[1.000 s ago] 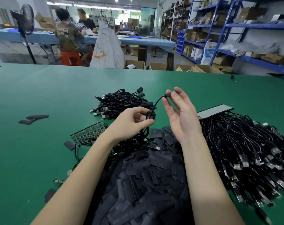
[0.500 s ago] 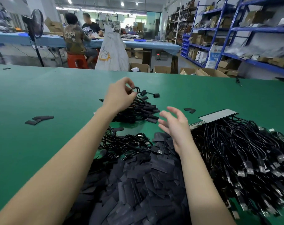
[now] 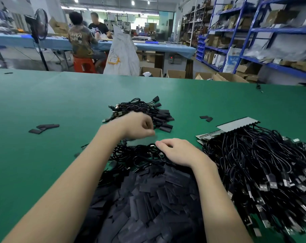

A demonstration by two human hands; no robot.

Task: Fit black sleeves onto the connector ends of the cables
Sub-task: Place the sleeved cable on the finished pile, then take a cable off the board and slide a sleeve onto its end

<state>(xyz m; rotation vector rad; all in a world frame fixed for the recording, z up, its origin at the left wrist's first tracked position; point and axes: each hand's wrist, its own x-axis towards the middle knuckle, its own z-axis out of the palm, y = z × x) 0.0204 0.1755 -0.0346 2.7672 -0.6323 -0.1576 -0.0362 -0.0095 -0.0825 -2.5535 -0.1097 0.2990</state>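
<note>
The left hand [image 3: 136,126] hangs just above the green table [image 3: 43,102] with its fingers curled loosely inward; motion blur hides the fingertips, so whether it holds anything cannot be told. It sits at the near edge of a small heap of cables with black sleeves already on their ends [image 3: 148,113], which lies toward the far middle of the table. The right hand [image 3: 178,153] rests palm down with fingers bent, its fingertips touching a loose tangle of black cables [image 3: 136,156] right in front of the person; a firm grip on any one cable cannot be made out. Directly below both forearms spreads a large pile of flat black sleeves [image 3: 148,207], reaching to the bottom edge of the view. To the right lies a big bundle of cables with bare metal connector ends [image 3: 262,172], partly covering a pale serrated card [image 3: 236,123]. A few stray sleeves [image 3: 43,128] lie well apart on the left, and two more [image 3: 206,118] sit between the finished heap and the card.
</note>
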